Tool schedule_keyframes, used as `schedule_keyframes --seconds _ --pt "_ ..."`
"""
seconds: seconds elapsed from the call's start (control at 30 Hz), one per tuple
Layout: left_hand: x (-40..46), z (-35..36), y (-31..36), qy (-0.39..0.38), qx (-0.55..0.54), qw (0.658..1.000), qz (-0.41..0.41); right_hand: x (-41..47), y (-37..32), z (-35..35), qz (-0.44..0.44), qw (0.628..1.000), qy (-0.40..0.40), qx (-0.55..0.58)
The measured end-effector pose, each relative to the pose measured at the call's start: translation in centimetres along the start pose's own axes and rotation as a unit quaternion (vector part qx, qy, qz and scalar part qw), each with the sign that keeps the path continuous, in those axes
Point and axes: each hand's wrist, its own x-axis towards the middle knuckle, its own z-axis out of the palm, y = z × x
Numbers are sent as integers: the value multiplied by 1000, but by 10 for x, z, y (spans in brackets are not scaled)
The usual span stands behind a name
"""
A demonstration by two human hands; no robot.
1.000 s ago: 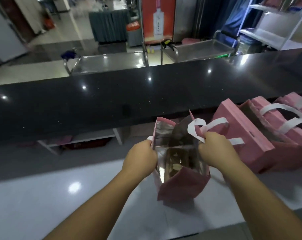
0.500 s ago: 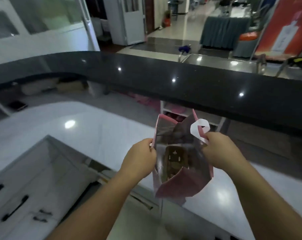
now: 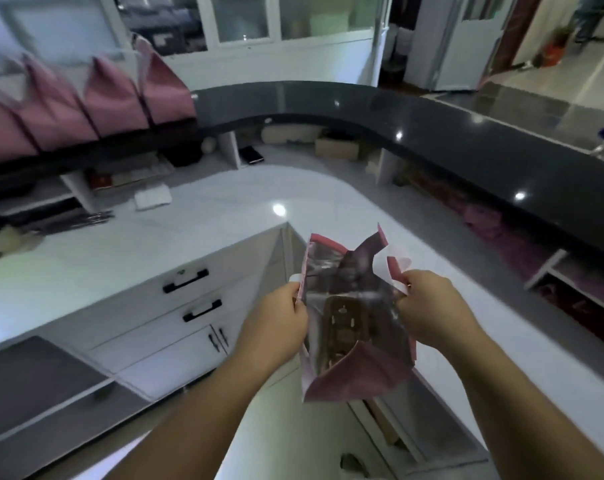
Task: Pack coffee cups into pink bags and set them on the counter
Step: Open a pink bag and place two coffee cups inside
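I hold a pink bag [image 3: 356, 375] with a silver lining in the air in front of me, above the white worktop's corner. My left hand [image 3: 276, 320] grips its left rim. My right hand [image 3: 428, 306] grips the right rim together with a white handle strap. The bag's mouth is pulled open, and a brown cup carrier [image 3: 342, 323] lies inside at the bottom. No cups can be made out in it. Several other pink bags [image 3: 113, 98] stand in a row on the raised black counter [image 3: 466, 140] at the far left.
A white worktop [image 3: 224, 209] curves round below the black counter. Under it are white drawers with black handles [image 3: 186, 280]. A folded white cloth [image 3: 153, 199] and metal utensils [image 3: 85, 218] lie on the left worktop. Shelves under the counter hold boxes and pink items.
My view has swung left from the straight counter to the curved corner. The bag left the worktop and hangs in both hands. The bags that stood to its right are out of view.
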Motion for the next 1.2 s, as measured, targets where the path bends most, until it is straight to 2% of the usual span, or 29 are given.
schedule_keyframes --seconds 0.3,0.6,0.87,1.2 --pt "60 -75 -87 103 -8 986 -129 110 -133 68 -168 984 -60 22" --pt "100 -135 -161 221 -73 938 -256 193 -266 114 -299 943 -142 32" --pt "122 -198 -234 257 -81 913 -307 219 -377 162 -341 921 -186 33" --pt "174 -307 -353 243 -94 926 -272 233 -521 224 -306 935 -178 26"
